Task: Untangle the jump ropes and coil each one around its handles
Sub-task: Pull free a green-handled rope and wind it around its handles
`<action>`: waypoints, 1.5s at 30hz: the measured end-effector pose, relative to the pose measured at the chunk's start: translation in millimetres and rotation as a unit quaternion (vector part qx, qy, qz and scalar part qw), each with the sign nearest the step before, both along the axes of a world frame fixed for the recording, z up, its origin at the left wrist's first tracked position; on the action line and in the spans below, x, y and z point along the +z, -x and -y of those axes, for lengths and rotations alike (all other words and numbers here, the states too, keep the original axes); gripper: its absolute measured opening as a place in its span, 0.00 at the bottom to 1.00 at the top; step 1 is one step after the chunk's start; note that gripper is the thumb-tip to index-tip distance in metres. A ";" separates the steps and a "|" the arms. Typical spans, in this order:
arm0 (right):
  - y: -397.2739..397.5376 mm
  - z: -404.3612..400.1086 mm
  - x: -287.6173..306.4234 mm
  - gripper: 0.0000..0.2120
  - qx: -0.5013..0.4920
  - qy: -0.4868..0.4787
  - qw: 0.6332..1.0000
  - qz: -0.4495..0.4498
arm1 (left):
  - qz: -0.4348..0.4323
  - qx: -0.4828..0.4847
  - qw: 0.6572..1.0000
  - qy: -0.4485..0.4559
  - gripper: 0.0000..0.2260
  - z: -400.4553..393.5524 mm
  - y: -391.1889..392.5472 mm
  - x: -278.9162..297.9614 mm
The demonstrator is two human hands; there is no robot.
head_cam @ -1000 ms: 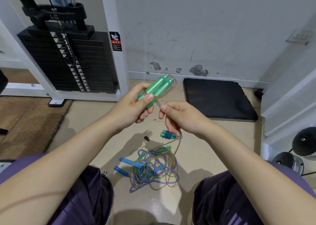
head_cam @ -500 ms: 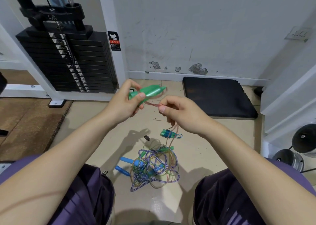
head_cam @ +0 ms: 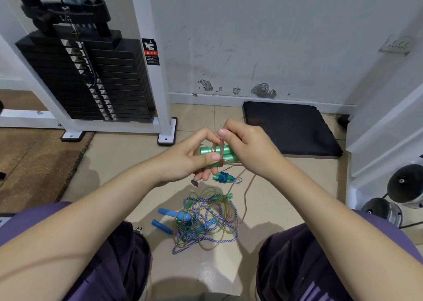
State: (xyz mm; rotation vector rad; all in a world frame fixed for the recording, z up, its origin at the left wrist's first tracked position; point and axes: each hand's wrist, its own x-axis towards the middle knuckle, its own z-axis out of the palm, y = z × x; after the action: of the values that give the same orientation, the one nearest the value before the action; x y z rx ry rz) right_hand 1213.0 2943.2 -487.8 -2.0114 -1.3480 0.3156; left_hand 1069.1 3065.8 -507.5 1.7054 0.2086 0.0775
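Note:
My left hand (head_cam: 190, 161) grips a pair of green handles (head_cam: 207, 150) held side by side, lying crosswise. A clear pinkish rope (head_cam: 220, 150) loops around them, pinched at the top by my right hand (head_cam: 248, 149). The rope's loose length (head_cam: 248, 186) trails down to the floor. Below lies a tangled pile of ropes (head_cam: 206, 223) with a purple-white braided cord, clear cords and blue handles (head_cam: 166, 213). A small coiled blue-and-green rope (head_cam: 224, 178) rests on the floor just under my hands.
A black weight stack (head_cam: 91, 78) in a white frame stands at the left. A black mat (head_cam: 288, 129) lies by the wall at right. Dumbbells (head_cam: 398, 193) sit at the far right. My knees frame the pile.
The green handles swung from pointing up-right to lying crosswise and came lower. My right hand rose from below them to above, carrying the pinkish rope around the handles.

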 end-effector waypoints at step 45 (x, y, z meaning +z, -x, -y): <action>-10.3 7.5 -1.3 0.09 0.108 0.076 0.956 -0.261 | -0.233 -0.117 0.945 -0.200 0.13 -27.7 17.6 12.4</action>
State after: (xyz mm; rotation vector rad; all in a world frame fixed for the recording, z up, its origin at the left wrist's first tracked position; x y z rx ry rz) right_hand 1223.3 2935.7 -489.1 -1.7235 -1.2211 1.0026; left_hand 1051.5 3093.5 -495.1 2.1246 0.3572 -0.4968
